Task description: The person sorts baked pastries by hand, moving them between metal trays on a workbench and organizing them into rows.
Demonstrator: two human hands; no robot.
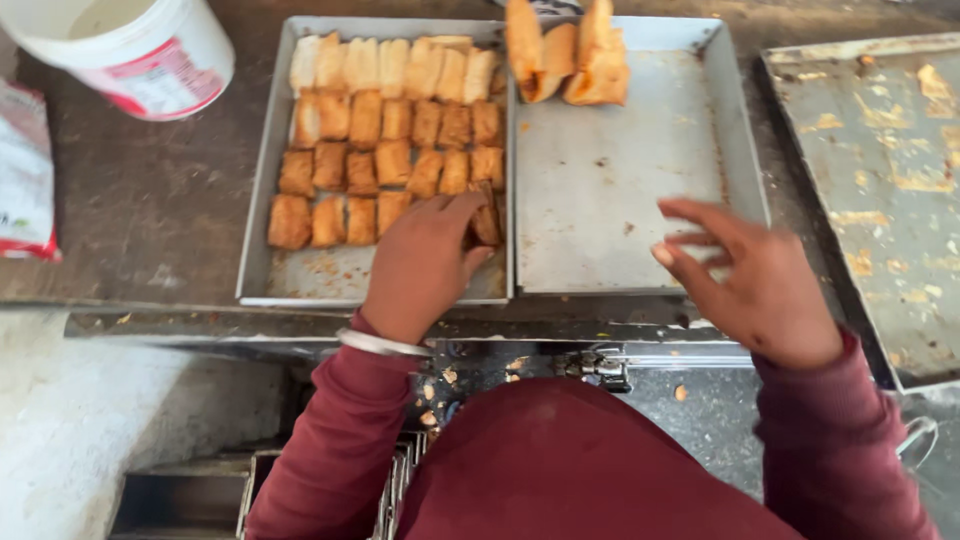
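My left hand [425, 265] rests over the near right corner of the left metal tray [262, 200], fingers closed around a golden-brown rusk piece [486, 222]. Rows of several toasted rusk pieces [390, 160] fill that tray, paler ones along the far row. My right hand [752, 280] hovers with fingers spread above the near right edge of the middle metal tray [610, 190] and holds nothing. A few larger rusk slices [570, 55] stand on edge at that tray's far end.
A third, crumb-stained tray [880, 170] lies to the right. A white plastic bucket [130, 45] stands at the far left, with a white and red packet [25, 170] beside it. A metal rail [250, 322] runs along the counter's near edge, with crumbs below.
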